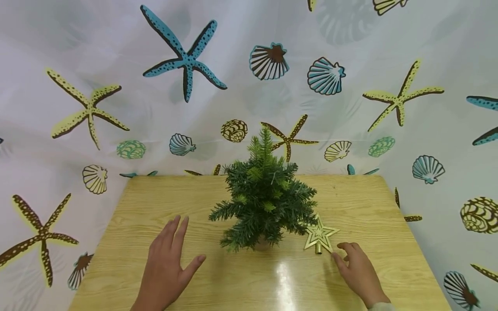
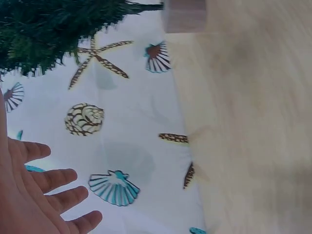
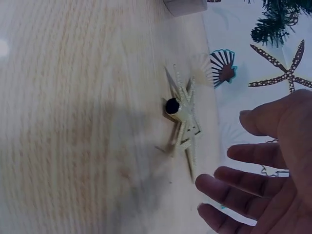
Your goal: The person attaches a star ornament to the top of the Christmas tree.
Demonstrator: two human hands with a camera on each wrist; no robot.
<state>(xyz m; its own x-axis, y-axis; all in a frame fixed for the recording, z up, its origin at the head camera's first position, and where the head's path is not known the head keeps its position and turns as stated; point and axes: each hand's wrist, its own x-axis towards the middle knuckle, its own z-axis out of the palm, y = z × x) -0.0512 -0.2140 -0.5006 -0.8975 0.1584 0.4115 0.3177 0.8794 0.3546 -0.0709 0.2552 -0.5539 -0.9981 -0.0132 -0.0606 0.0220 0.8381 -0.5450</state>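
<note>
A small artificial Christmas tree stands upright on the wooden table, its light round base showing below the branches. Right of it a gold star tree topper lies flat, its socket pointing toward the person. My left hand hovers left of the tree with fingers spread and thumb out, holding nothing. Close by the star's right lower point is my right hand, fingers loosely bent and nothing between them; the right wrist view has its fingertips near the star.
The light wooden tabletop reaches back to a white curtain printed with starfish and shells, which hangs behind and on both sides. A bright reflection lies on the table's front middle.
</note>
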